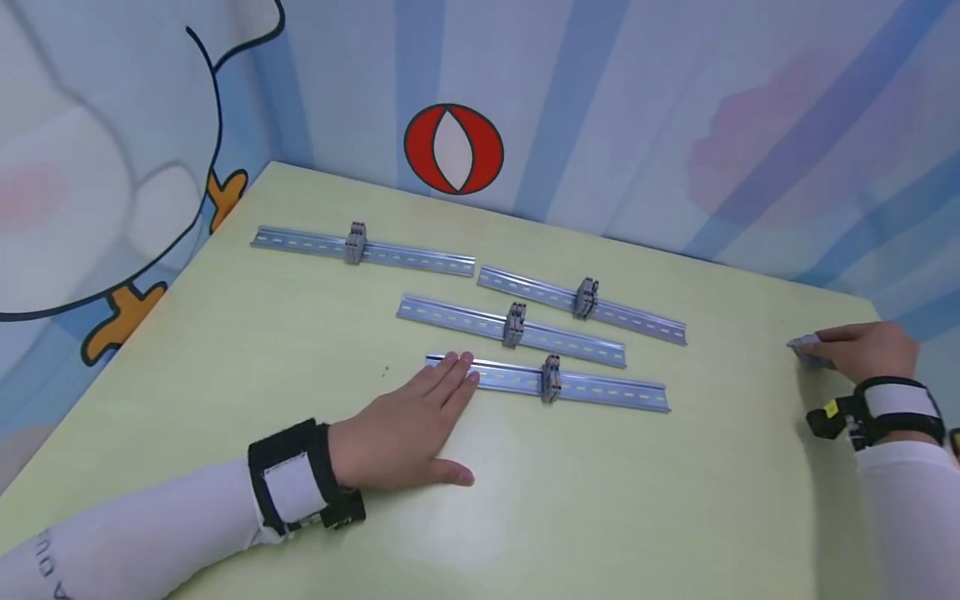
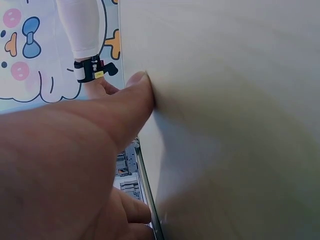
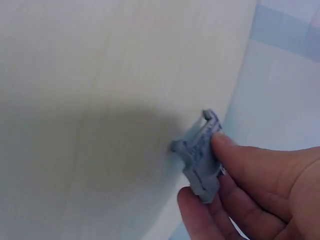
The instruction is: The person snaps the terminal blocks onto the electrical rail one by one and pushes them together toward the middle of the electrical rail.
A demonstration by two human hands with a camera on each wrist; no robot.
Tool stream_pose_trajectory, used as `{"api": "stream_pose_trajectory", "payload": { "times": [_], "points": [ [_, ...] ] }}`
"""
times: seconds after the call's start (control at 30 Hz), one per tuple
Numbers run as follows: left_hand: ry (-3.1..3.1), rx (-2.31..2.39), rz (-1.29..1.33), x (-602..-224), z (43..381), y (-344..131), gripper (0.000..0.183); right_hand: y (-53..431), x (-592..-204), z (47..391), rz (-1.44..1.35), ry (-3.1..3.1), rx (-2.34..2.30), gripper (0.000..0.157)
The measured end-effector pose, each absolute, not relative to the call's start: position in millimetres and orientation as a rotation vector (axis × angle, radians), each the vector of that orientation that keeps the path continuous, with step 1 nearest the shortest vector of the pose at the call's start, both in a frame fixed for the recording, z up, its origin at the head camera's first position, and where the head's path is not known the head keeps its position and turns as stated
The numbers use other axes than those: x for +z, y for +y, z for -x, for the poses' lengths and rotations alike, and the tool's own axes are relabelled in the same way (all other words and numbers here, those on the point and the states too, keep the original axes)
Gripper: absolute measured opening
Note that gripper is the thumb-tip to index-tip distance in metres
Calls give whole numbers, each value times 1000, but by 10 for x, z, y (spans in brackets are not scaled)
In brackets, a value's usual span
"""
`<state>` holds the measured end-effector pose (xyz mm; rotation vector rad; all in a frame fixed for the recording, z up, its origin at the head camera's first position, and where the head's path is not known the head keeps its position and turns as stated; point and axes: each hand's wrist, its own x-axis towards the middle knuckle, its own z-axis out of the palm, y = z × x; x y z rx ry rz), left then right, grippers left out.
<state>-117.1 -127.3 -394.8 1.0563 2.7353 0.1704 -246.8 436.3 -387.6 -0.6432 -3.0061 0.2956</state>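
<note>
My left hand [image 1: 408, 425] lies with fingers stretched out, its fingertips on the left end of the nearest slotted metal DIN rail [image 1: 615, 393]. A grey terminal block [image 1: 551, 379] is seated on that rail right of its middle. At the table's right side, my right hand [image 1: 870, 354] pinches a loose grey terminal block [image 3: 202, 155] between thumb and fingers. In the right wrist view this block is tilted close over the tabletop, its lower part partly covered by the fingertips. The left thumb [image 2: 135, 105] points away from the fingers in the left wrist view.
Behind the nearest rail lie a middle rail [image 1: 450, 314], a back right rail [image 1: 637, 321] and a back left rail [image 1: 420, 257], each carrying terminal blocks. The pale table [image 1: 600, 517] ends at a printed wall [image 1: 570, 108] at the back and left.
</note>
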Motion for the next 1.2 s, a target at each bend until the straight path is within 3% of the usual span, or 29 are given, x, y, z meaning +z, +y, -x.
{"api": "stream_pose_trajectory", "payload": {
  "times": [0.13,0.23,0.67,0.97,1.2],
  "points": [
    [2743,172,-1067,-3970,1170,-1272,106,4365,-3914,2473,532,-2974,205,32],
    [2745,175,-1066,-3981,1177,-1274,106,4325,-3922,2468,495,-2972,216,37],
    [2734,182,-1078,-3975,1178,-1294,106,3886,-3727,2179,412,-3020,315,33],
    [2741,162,-1068,-3965,1189,-1289,106,3701,-3588,2002,342,-3183,546,45],
    [2740,177,-1071,-3981,1183,-1286,106,3518,-3552,1938,215,-3250,592,44]
  ]
}}
